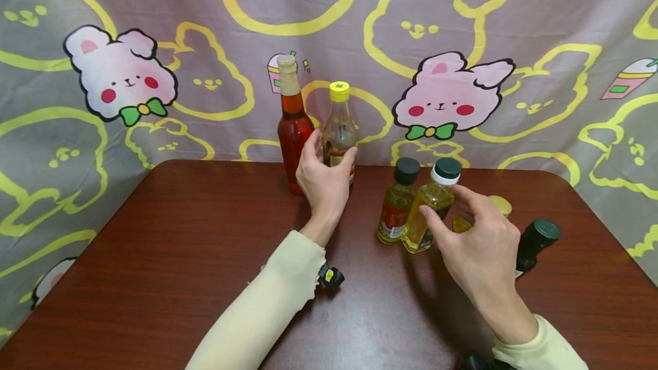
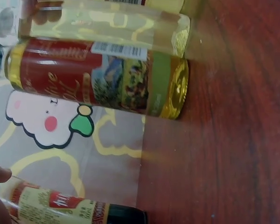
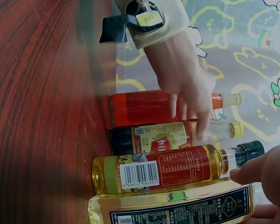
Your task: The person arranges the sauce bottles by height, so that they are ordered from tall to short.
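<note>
At the back of the table my left hand [image 1: 326,181] grips the sauce bottle with a yellow cap [image 1: 340,113], thumb on its right side and fingers on its left. Close by on the left stands a tall bottle of red liquid [image 1: 295,130]. Further right, my right hand [image 1: 478,244] holds the square oil bottle with a dark green cap [image 1: 426,210], thumb across its front and fingers behind. Right beside that bottle is a round olive oil bottle [image 2: 84,74] with a red label. The right wrist view shows its barcode side.
Partly hidden behind my right hand is a yellow-lidded container [image 1: 500,205]. To the right, a dark bottle with a green cap [image 1: 540,241] stands on the brown table [image 1: 154,278]. A printed cloth [image 1: 195,27] hangs behind the table.
</note>
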`<control>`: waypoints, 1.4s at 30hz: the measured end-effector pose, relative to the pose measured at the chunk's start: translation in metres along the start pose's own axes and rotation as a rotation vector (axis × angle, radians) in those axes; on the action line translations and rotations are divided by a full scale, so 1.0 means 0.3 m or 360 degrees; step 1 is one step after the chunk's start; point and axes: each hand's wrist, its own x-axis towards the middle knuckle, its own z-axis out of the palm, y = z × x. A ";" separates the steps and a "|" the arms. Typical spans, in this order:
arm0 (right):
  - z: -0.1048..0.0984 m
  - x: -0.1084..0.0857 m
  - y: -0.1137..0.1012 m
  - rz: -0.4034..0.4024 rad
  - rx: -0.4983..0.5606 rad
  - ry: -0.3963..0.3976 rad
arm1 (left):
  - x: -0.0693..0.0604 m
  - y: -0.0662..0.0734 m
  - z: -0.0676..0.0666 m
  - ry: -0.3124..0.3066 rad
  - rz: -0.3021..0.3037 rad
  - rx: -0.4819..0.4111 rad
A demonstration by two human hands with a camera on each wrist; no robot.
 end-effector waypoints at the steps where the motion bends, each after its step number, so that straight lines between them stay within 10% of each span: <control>1: 0.000 0.000 0.000 -0.0002 0.0002 0.0001 | -0.004 0.005 -0.005 0.0009 0.0014 -0.0022; 9: 0.000 -0.001 0.002 -0.0015 0.0006 0.0005 | -0.058 0.047 -0.049 -0.0090 0.0158 -0.0156; 18: 0.004 -0.004 0.005 -0.0057 -0.0002 0.0016 | -0.136 0.042 -0.095 -0.0834 -0.0023 -0.0304; 25: 0.003 -0.007 0.007 -0.0062 -0.0004 0.0021 | -0.163 0.018 -0.089 -0.1134 -0.0137 -0.0312; 42: -0.002 -0.004 0.004 -0.0043 0.0016 -0.0006 | -0.172 0.009 -0.078 -0.1243 -0.0135 -0.0093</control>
